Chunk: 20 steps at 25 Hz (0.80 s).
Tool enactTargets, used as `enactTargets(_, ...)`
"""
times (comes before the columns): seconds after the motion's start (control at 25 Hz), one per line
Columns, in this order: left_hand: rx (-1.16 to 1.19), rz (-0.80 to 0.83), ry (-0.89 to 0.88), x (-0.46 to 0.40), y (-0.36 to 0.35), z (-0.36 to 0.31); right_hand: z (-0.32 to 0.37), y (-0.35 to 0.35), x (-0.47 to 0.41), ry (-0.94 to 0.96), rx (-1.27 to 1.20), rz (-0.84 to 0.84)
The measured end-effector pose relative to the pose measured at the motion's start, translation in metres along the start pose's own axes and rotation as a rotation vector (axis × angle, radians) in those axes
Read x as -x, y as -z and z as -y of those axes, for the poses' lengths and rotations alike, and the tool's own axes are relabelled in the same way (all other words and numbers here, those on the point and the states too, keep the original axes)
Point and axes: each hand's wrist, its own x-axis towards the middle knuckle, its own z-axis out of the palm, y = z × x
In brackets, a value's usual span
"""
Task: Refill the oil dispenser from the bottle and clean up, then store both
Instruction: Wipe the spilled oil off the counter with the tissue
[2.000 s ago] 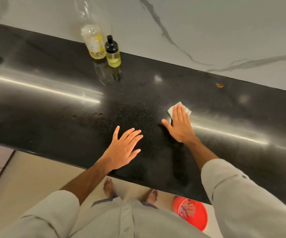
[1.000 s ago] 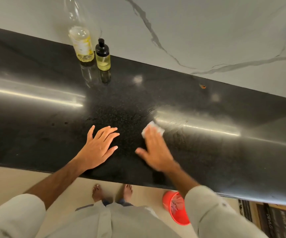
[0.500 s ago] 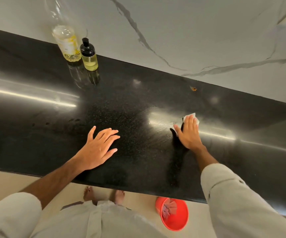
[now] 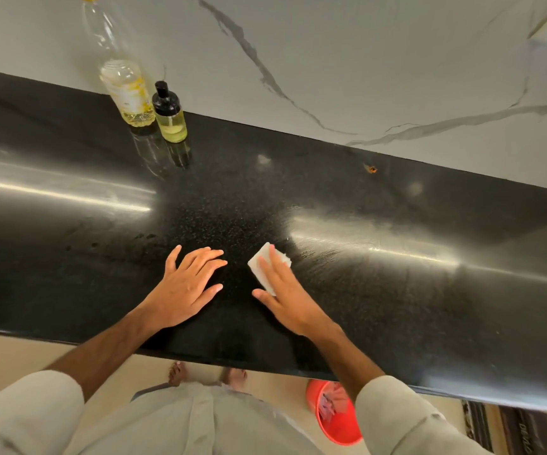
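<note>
Since half a second ago, your right hand (image 4: 287,295) is back toward the middle of the black countertop (image 4: 429,307), now lying close beside your left hand (image 4: 188,285) instead of well out to the right. You are pressing the white folded cloth (image 4: 265,267) flat against the stone with straight fingers (image 4: 273,262) laid over it; the cloth's far and left edges are showing past your fingertips. Your left hand is resting palm down on the counter, fingers spread and straight, holding nothing, in about the same spot as before.

At the back of the counter, against the white marbled wall (image 4: 364,60), the tall clear oil bottle (image 4: 124,83) is standing upright with yellow oil low in its base. Just to its right, touching or nearly so, the small oil dispenser (image 4: 169,114) with a black pump top is standing upright, pale oil filling its lower part. Both are sitting well apart from your hands.

A small orange speck (image 4: 371,169) is lying near the wall further right. Below the counter edge, a red bucket (image 4: 334,418) is sitting on the floor.
</note>
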Motion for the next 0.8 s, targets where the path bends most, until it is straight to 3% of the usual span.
enactTargets(0.16, 0.037, 0.007, -0.014, -0.011, 0.008, -0.007, -0.018, 0.014, -0.002, -0.076, 0.098, -0.343)
enactTargets(0.32, 0.062, 0.0, -0.033, -0.027, 0.012, -0.022, -0.01, -0.002, -0.012, -0.1, 0.329, -0.304)
enactTargets(0.4, 0.077, -0.026, -0.049, -0.033, 0.015, -0.03, -0.004, -0.006, -0.016, -0.079, 0.332, -0.352)
enactTargets(0.44, 0.097, -0.029, -0.055, -0.037, 0.018, -0.032, 0.001, -0.006, -0.016, -0.081, 0.247, -0.369)
enactTargets(0.52, 0.274, 0.027, -0.015, -0.045, 0.025, -0.036, 0.012, 0.002, -0.016, -0.204, -0.193, -0.299)
enactTargets(0.64, 0.917, 0.213, 0.256, -0.055, 0.038, -0.04, 0.015, 0.02, -0.011, -0.32, -0.881, -0.139)
enactTargets(0.68, 1.058, 0.235, 0.354, -0.057, 0.041, -0.041, 0.016, 0.025, -0.009, -0.32, -0.97, -0.121)
enactTargets(0.8, 1.142, 0.265, 0.445, -0.057, 0.044, -0.043, 0.016, 0.03, -0.01, -0.298, -0.991, -0.09)
